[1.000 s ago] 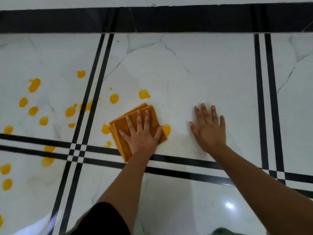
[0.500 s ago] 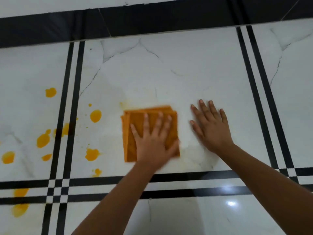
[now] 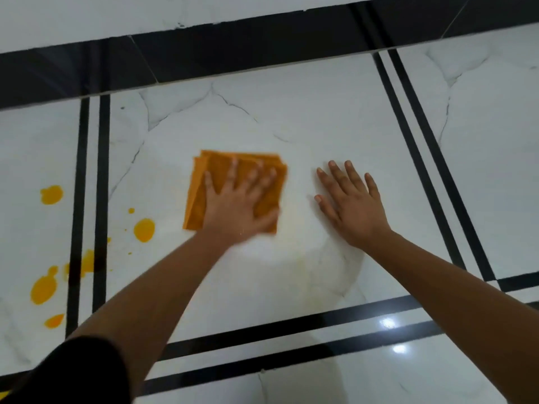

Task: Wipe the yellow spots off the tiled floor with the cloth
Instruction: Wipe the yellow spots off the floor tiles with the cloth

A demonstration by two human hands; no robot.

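A folded orange cloth [image 3: 218, 170] lies flat on the white marble-look tiled floor [image 3: 291, 126]. My left hand [image 3: 242, 202] presses down on the cloth with fingers spread, slightly blurred. My right hand [image 3: 350, 205] rests flat on the bare tile to the right of the cloth, fingers apart, holding nothing. Yellow spots remain at the left: one round spot [image 3: 144, 230] left of the cloth, another [image 3: 52, 194] beyond the black stripes, and a larger blotch [image 3: 43, 288] lower left. A faint yellowish smear [image 3: 300, 266] shows on the tile below the cloth.
Double black stripes [image 3: 92, 199] run down the floor at left, another pair [image 3: 423, 158] at right, and a pair crosses near me [image 3: 291, 325]. A black skirting band [image 3: 233, 45] under a white wall lies at the far edge. My dark sleeve [image 3: 73, 374] fills the lower left.
My left hand has swept the cloth up and to the right across the tile; the spots it passed over near the cloth are gone. My right hand stayed planted; the view shifted right.
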